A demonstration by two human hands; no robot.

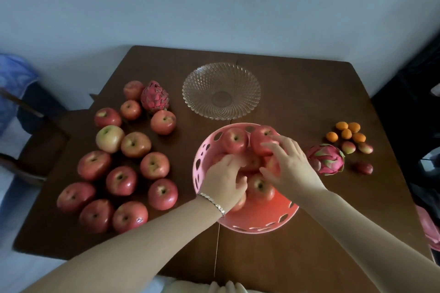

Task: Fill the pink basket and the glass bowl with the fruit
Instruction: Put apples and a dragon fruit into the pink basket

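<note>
The pink basket (pixel 266 219) sits in the middle of the brown table (pixel 297 257) and holds several red apples (pixel 235 139). Both my hands are inside it. My left hand (pixel 225 179), with a silver bracelet at the wrist, curls over an apple near the basket's left wall. My right hand (pixel 289 164) rests with spread fingers on an apple (pixel 259 141) at the back right. Behind the basket stands the glass bowl (pixel 221 90), with nothing in it. Several loose apples (pixel 121 179) lie to the left.
A dragon fruit (pixel 154 97) lies among the left apples and another dragon fruit (pixel 327 159) lies right of the basket. Several small orange fruits (pixel 346 133) and small reddish fruits (pixel 348 147) sit at the far right. A chair (pixel 40 145) stands left of the table.
</note>
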